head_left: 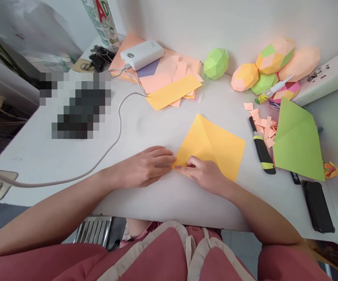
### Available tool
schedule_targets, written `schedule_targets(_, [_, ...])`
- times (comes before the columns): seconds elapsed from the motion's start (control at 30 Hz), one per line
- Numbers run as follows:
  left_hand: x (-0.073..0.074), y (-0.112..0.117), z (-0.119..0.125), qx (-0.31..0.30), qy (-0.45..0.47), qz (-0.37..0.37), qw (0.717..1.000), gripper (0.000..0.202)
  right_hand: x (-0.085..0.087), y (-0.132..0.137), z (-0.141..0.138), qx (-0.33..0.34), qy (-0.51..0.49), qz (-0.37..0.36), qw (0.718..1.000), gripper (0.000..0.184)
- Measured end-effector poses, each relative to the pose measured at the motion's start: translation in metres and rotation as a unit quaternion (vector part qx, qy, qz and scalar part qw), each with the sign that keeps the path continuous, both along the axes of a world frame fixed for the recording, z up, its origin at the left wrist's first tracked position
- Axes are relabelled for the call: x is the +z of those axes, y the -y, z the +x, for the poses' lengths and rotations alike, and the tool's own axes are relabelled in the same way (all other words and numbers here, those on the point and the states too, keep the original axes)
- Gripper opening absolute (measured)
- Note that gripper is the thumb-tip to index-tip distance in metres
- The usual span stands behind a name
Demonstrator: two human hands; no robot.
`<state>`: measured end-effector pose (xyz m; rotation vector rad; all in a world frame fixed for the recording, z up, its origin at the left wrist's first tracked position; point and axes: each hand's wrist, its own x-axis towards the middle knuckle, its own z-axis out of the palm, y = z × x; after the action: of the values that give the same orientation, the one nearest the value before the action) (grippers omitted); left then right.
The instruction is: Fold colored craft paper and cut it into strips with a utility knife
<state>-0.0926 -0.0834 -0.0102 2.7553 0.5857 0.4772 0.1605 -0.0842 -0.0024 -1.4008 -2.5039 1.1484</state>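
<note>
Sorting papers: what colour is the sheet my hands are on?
Orange-yellow sheet, clearest in the head view.

Left hand [145, 166] lies flat, right hand [205, 173] pinches (fingertips nearly touching).

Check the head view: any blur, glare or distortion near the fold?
Head view: soft even light, no glare; orange sheet, left hand and right hand sharp; a pixelated patch masks something left of the cable; wide-angle lens bows the table edge.

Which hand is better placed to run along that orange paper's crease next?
Probably the right hand: it rests on the orange paper, while the left hand only touches its corner.
</note>
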Motion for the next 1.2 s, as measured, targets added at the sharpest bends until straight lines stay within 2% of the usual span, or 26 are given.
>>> schedule_targets(0.23, [-0.001,0.003,0.004,0.012,0.03,-0.005,0.999,0.025,-0.007,0.001,0.002,0.001,0.004,-0.002,1.0,0.032])
schedule_targets(0.33, [-0.001,0.002,0.004,0.016,0.036,-0.012,0.999,0.025,-0.008,0.0,0.002,0.026,0.021,0.013,0.999,0.03])
schedule_targets(0.43, [-0.001,0.001,0.004,0.019,0.036,-0.021,0.999,0.024,-0.007,0.0,0.003,0.11,0.054,0.103,0.987,0.022])
schedule_targets(0.5, [-0.001,0.001,0.004,0.027,0.03,-0.027,0.999,0.025,-0.005,0.0,0.003,0.168,0.09,0.175,0.966,0.034])
schedule_targets(0.6, [-0.001,0.002,0.004,0.038,0.017,-0.032,0.999,0.028,-0.003,0.001,0.003,0.204,0.13,0.226,0.944,0.047])
schedule_targets(0.77, [0.003,0.005,0.007,0.044,-0.008,-0.015,0.999,0.026,-0.007,0.002,0.001,0.215,0.127,0.265,0.931,0.044])
schedule_targets(0.87, [0.006,0.008,0.01,0.049,-0.027,0.024,0.998,0.026,-0.006,0.002,-0.001,0.221,0.134,0.289,0.922,0.034])
schedule_targets(1.03, [0.003,0.014,0.018,0.069,-0.046,0.096,0.992,0.024,-0.001,0.004,-0.005,0.228,0.148,0.298,0.915,0.036])
schedule_targets(1.2, [-0.002,0.021,0.027,0.106,-0.064,0.09,0.988,0.023,-0.001,0.007,-0.004,0.229,0.161,0.303,0.911,0.036])
